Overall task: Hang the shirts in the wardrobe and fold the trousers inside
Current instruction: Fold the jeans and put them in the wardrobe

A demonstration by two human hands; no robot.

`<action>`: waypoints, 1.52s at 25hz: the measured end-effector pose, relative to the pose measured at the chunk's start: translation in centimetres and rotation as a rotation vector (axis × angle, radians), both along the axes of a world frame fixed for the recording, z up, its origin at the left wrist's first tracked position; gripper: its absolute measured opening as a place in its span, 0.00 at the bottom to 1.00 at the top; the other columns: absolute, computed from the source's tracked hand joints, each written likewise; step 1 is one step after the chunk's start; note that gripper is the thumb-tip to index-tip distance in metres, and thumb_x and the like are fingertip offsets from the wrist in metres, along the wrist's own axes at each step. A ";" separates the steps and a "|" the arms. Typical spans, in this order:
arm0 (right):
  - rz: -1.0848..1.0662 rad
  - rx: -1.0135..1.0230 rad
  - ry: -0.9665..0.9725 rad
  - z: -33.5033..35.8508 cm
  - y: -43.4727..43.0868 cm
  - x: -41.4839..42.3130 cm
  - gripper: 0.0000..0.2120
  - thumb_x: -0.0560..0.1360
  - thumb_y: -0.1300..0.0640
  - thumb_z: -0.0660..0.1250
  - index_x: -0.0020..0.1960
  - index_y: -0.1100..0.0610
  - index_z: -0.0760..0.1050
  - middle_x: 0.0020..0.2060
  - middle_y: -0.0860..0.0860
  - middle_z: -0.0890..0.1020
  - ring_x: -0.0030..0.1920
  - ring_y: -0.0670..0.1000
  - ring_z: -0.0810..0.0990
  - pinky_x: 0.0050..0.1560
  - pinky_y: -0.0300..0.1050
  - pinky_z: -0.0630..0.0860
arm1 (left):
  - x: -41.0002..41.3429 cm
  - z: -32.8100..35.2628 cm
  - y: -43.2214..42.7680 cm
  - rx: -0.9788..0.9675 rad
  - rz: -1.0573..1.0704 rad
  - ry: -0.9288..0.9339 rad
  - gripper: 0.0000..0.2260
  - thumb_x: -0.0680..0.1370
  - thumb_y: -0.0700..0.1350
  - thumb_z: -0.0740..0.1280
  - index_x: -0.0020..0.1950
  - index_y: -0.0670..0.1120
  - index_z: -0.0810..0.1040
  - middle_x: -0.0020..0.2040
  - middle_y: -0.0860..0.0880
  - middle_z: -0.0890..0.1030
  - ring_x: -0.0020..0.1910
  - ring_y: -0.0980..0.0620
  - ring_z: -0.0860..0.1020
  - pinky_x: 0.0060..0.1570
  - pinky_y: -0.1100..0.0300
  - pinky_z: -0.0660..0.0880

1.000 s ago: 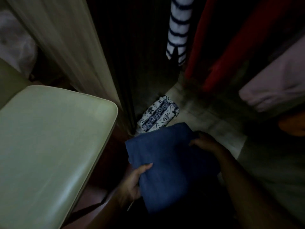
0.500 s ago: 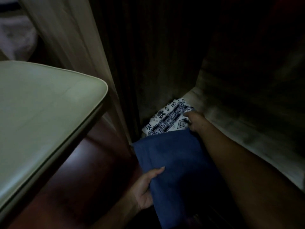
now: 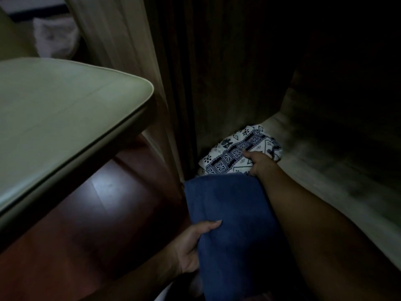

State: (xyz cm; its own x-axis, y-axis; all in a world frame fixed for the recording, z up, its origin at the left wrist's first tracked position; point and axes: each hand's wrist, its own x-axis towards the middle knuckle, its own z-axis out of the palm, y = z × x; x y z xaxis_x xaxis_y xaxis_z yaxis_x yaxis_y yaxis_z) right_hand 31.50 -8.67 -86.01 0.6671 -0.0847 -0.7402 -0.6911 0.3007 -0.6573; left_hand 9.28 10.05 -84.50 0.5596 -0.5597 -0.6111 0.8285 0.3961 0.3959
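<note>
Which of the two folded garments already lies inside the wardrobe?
The white one with the dark blue pattern, in the left corner of the wardrobe floor. The plain blue one is held before it by the left hand and right hand.

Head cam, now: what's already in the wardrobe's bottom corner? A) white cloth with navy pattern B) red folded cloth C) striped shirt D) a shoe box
A: a white folded cloth with a navy pattern lies on the wardrobe floor, just past the blue folded trousers that the left hand grips.
</note>
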 end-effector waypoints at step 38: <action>-0.278 0.470 -0.458 9.7 -6.5 -3.1 0.20 0.73 0.54 0.67 0.64 0.59 0.75 0.57 0.57 0.81 0.58 0.58 0.79 0.52 0.54 0.78 | 15.2 -6.9 -9.8 -0.034 0.472 -0.213 0.33 0.68 0.42 0.77 0.71 0.43 0.69 0.65 0.39 0.76 0.62 0.39 0.76 0.57 0.43 0.76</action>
State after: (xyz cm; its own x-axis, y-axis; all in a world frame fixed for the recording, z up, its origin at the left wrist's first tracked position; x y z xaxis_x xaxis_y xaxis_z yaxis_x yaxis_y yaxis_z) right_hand 28.37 -15.16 -76.35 0.9197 -0.0382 -0.3907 -0.2327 0.7485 -0.6209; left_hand 24.52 0.26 -91.37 0.8659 -0.2335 -0.4424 0.4589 0.7228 0.5167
